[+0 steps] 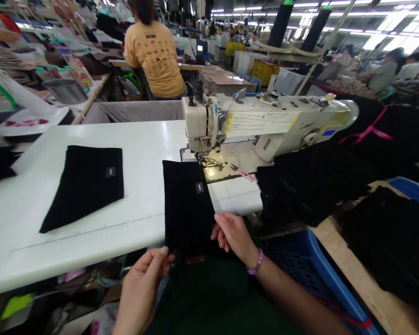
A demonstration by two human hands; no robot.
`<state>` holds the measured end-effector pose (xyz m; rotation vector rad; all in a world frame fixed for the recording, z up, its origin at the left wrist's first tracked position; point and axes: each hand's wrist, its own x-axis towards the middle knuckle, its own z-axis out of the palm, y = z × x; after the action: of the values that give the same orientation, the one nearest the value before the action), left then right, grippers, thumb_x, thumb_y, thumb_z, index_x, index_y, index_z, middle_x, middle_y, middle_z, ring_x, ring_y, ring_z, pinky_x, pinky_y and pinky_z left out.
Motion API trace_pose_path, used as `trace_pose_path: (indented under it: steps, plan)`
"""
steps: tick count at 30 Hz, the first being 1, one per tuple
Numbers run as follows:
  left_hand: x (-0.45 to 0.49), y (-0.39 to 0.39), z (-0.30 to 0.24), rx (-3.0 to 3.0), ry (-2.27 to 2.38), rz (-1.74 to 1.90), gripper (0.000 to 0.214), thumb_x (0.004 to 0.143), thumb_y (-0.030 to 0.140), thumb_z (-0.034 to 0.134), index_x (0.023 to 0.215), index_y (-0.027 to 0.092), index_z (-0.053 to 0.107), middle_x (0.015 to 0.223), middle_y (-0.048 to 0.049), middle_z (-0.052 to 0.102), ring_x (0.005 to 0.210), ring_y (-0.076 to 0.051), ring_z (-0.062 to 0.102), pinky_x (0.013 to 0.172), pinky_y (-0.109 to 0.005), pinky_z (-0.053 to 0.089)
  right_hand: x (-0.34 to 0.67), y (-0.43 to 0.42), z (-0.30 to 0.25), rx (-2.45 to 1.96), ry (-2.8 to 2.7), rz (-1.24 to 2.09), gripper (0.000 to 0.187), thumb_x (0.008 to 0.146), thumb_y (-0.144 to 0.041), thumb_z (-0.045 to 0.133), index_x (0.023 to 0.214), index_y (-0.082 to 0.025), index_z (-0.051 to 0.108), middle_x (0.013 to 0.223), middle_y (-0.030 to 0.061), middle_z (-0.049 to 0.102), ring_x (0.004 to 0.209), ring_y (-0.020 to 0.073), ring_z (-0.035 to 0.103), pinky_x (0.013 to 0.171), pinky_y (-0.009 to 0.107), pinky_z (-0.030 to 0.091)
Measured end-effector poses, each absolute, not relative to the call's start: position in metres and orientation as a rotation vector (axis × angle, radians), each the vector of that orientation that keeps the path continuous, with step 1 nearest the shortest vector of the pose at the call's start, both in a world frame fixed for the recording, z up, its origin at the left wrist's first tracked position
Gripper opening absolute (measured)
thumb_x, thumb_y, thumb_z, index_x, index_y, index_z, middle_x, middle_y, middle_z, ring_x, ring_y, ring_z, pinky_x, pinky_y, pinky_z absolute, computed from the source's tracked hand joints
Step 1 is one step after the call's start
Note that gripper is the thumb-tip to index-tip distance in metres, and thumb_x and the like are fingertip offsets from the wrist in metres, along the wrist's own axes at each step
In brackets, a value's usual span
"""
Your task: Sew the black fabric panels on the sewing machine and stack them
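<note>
A black fabric piece (186, 204) with a small grey label lies partly on the white table, its near end hanging over the front edge. My left hand (145, 284) pinches its near left corner. On its near right edge my right hand (233, 235), with a purple bracelet on the wrist, is closed in a pinch. The far edge of the cloth lies close by the needle area of a white sewing machine (200, 125). A second black labelled piece (91, 186) lies flat on the table to the left. Pink-handled thread snips (243, 173) rest on the machine bed.
Piled black fabric (314, 181) sits right of the machine. Below it stands a blue basket (310, 251) beside a wooden board (352, 260). Behind the table sits a person in a yellow shirt (153, 56). Thread cones (281, 23) stand above the machine.
</note>
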<state>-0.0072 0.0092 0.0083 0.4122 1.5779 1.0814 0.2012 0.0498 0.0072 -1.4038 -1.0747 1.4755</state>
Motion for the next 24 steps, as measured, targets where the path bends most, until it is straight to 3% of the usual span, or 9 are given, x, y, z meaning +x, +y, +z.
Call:
trace_pose_path:
  steps: [4, 8, 11, 13, 15, 21, 24]
  plan:
    - [-0.012, 0.008, 0.010, 0.592, 1.593, 1.054, 0.047, 0.053, 0.058, 0.083, 0.060, 0.017, 0.062, 0.055, -0.0006, 0.060, 0.053, -0.010, 0.045, 0.052, -0.021, 0.038, 0.202, 0.053, 0.010, -1.415, -1.060, 1.472, 0.039, 0.080, -0.055, 0.056, 0.067, -0.019, 0.052, 0.049, -0.0028, 0.057, 0.033, 0.0044, 0.037, 0.033, 0.016, 0.023]
    - [-0.017, 0.010, 0.023, 1.255, 1.866, 1.154, 0.037, 0.077, 0.051, 0.069, 0.061, 0.021, 0.055, 0.054, 0.0027, 0.049, 0.053, -0.013, 0.041, 0.055, -0.026, 0.035, 0.203, 0.054, 0.014, -1.411, -1.075, 1.505, 0.037, 0.080, -0.053, 0.056, 0.066, -0.018, 0.055, 0.044, -0.0041, 0.054, 0.032, 0.0047, 0.035, 0.034, 0.018, 0.022]
    - [-0.007, 0.019, 0.036, 2.002, 1.842, 1.219, 0.018, 0.087, 0.037, 0.065, 0.078, 0.022, 0.059, 0.073, -0.0008, 0.060, 0.068, -0.018, 0.055, 0.068, -0.030, 0.042, 0.204, 0.055, 0.017, -1.419, -1.077, 1.518, 0.036, 0.080, -0.052, 0.055, 0.068, -0.018, 0.056, 0.043, -0.0046, 0.054, 0.031, 0.0046, 0.033, 0.034, 0.018, 0.020]
    - [0.007, 0.029, 0.042, 2.433, 1.608, 1.103, 0.010, 0.090, 0.029, 0.063, 0.096, 0.022, 0.064, 0.090, -0.0050, 0.067, 0.082, -0.021, 0.061, 0.077, -0.033, 0.045, 0.205, 0.056, 0.017, -1.428, -1.078, 1.525, 0.036, 0.080, -0.052, 0.055, 0.069, -0.018, 0.056, 0.042, -0.0049, 0.053, 0.031, 0.0047, 0.033, 0.034, 0.018, 0.019]
    - [0.022, 0.040, 0.042, 2.722, 1.450, 0.919, 0.019, 0.091, 0.023, 0.060, 0.109, 0.020, 0.065, 0.102, -0.0081, 0.070, 0.091, -0.024, 0.062, 0.080, -0.036, 0.045, 0.206, 0.057, 0.016, -1.435, -1.083, 1.534, 0.036, 0.081, -0.052, 0.055, 0.069, -0.018, 0.056, 0.042, -0.0049, 0.053, 0.031, 0.0051, 0.033, 0.034, 0.018, 0.018]
    - [0.037, 0.059, 0.026, 3.006, 1.225, 0.620, 0.025, 0.082, 0.021, 0.066, 0.107, 0.014, 0.068, 0.104, -0.0106, 0.071, 0.090, -0.027, 0.059, 0.075, -0.039, 0.044, 0.208, 0.057, 0.011, -1.439, -1.117, 1.571, 0.037, 0.086, -0.050, 0.049, 0.072, -0.018, 0.057, 0.043, -0.0041, 0.052, 0.031, 0.0068, 0.034, 0.034, 0.019, 0.020]
    - [0.031, 0.061, 0.022, 2.979, 1.202, 0.719, 0.027, 0.086, 0.018, 0.061, 0.112, 0.014, 0.067, 0.101, -0.0098, 0.071, 0.088, -0.025, 0.059, 0.074, -0.039, 0.043, 0.213, 0.052, 0.009, -1.461, -1.247, 1.341, 0.034, 0.093, -0.044, 0.044, 0.084, -0.016, 0.062, 0.051, -0.0025, 0.056, 0.038, 0.0090, 0.042, 0.040, 0.021, 0.032]
